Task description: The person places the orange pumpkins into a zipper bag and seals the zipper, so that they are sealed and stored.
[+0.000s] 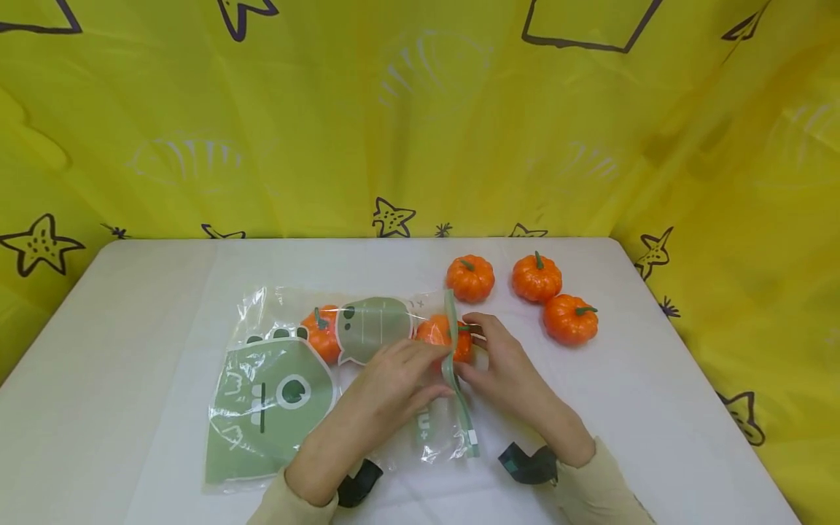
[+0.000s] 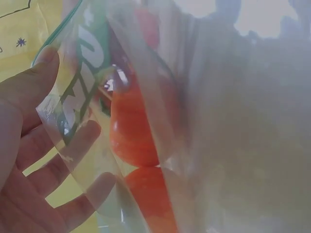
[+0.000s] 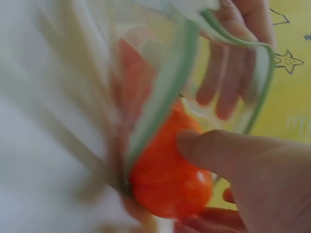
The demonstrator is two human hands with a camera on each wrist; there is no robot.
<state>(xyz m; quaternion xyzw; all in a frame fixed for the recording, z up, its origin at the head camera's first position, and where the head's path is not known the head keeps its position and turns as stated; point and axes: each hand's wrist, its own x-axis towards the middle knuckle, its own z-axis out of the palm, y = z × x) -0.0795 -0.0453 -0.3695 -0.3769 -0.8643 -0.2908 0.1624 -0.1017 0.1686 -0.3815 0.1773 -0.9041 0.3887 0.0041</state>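
A clear zip bag (image 1: pixel 278 408) with green cartoon prints lies flat, its mouth with the green zip strip (image 3: pixel 163 97) facing right. My left hand (image 1: pixel 397 375) holds the upper layer at the mouth, thumb (image 2: pixel 46 65) on one side of the plastic and fingers on the other. At the opening, my right hand (image 1: pixel 508 368) grips an orange toy pumpkin (image 3: pixel 172 167) between thumb and fingers. That pumpkin is partly inside, crossing the zip strip. Another pumpkin (image 1: pixel 320 335) lies deeper in the bag, partly covered by the print.
Three more orange pumpkins with green stems, one at the back (image 1: pixel 470 278), one right of it (image 1: pixel 537 278) and one nearer (image 1: pixel 570 320), sit on the white table (image 1: pixel 656 408) beyond my right hand. A yellow patterned curtain (image 1: pixel 315 124) stands behind the table.
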